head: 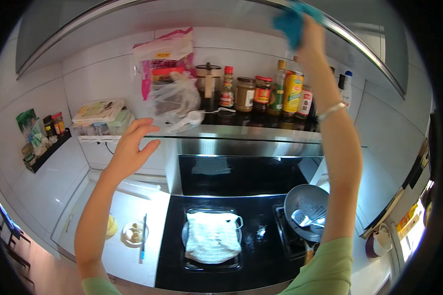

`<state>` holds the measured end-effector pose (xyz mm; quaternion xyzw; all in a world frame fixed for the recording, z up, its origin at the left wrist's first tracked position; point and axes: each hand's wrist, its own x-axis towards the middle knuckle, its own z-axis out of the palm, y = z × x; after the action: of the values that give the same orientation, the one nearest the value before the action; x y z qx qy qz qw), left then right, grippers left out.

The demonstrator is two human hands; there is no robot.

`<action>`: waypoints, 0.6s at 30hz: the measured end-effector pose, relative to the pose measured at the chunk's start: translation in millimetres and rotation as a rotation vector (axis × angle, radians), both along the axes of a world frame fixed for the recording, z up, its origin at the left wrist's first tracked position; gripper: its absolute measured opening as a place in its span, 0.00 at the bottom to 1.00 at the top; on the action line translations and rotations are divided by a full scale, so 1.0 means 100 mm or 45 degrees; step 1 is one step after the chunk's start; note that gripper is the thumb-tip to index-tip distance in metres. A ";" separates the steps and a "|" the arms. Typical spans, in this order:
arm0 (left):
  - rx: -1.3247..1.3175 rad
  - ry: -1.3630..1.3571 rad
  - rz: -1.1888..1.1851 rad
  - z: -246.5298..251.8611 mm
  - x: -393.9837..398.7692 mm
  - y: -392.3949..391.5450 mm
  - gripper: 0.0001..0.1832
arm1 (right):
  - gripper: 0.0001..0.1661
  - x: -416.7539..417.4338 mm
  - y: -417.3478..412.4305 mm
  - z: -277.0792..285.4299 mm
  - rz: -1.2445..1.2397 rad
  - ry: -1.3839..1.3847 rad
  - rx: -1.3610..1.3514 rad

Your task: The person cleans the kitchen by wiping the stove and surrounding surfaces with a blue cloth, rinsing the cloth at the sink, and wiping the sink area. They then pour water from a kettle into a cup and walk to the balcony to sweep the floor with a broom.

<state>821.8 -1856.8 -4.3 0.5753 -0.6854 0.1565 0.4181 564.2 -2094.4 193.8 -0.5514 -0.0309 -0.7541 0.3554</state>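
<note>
My right hand, blurred, is raised at the top right and holds a teal cloth against the underside or metal edge of the upper cabinet. A bracelet circles that wrist. My left hand hangs with its fingers apart and nothing in them, at the front edge of the hood-top shelf. Just beyond its fingers lies a clear plastic bag, with a white spoon-like thing beside it. Below, a white cloth covers the left burner.
Several sauce bottles and jars line the shelf against the tiled wall. A wok with a slotted metal spatula rests on the right burner. On the left counter stands a small plate of food. A black rack holds seasonings at left.
</note>
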 end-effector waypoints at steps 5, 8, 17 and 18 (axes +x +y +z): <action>-0.019 0.117 -0.129 0.18 0.43 0.21 0.14 | 0.22 2.49 1.19 0.11 0.026 0.073 -0.123; -0.136 0.166 -0.205 0.19 0.53 0.23 0.13 | 0.27 3.07 1.66 -0.06 0.573 0.210 -0.061; 0.206 0.822 -0.115 -0.43 0.83 0.72 0.22 | 0.24 2.23 2.24 -1.64 1.348 1.037 0.439; 0.258 0.946 -0.135 -0.51 0.77 0.72 0.23 | 0.25 1.92 2.25 -1.78 1.326 1.055 0.514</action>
<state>898.4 -1785.2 -55.3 0.5950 -0.5280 -0.1527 0.5863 755.8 -1869.8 16.0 -0.6303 -0.0126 -0.2038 0.7490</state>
